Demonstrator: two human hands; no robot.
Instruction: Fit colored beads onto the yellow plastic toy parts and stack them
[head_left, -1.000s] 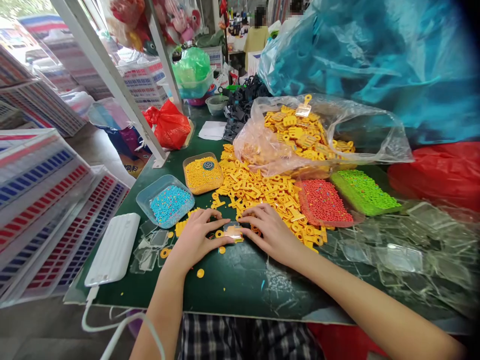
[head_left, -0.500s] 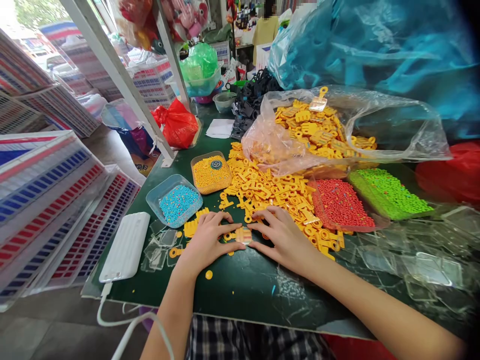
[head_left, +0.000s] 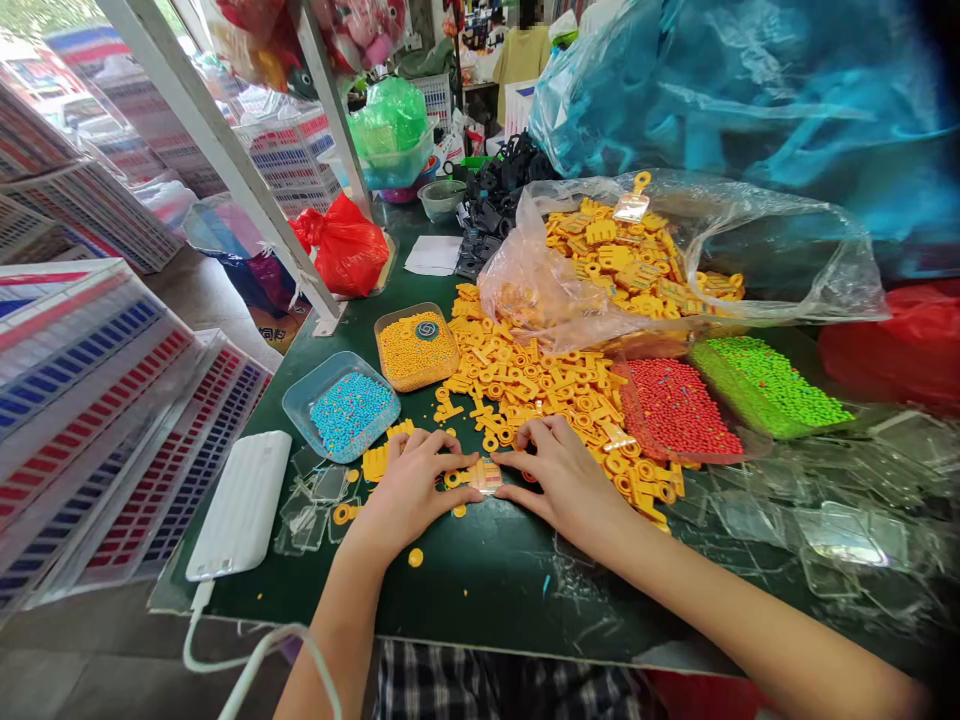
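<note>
The left hand [head_left: 409, 487] and right hand [head_left: 574, 485] pinch a small clear-faced yellow piece [head_left: 487, 477] between thumbs and forefingers, on the near side of the heap of yellow parts [head_left: 517, 375] covering the middle of the green desk [head_left: 495, 590]

Your left hand [head_left: 411, 490] and right hand [head_left: 568, 482] make two, with one yellow piece [head_left: 486, 476] between the fingertips [head_left: 465, 461]. Beyond your fingers, one blue-bead tray [head_left: 298, 405], one yellow-bead tray [head_left: 421, 381], one red-bead tray [head_left: 752, 446] and one green-bead tray [head_left: 729, 398] make four. Left of your fingers, one power bank [head_left: 238, 505].
</note>
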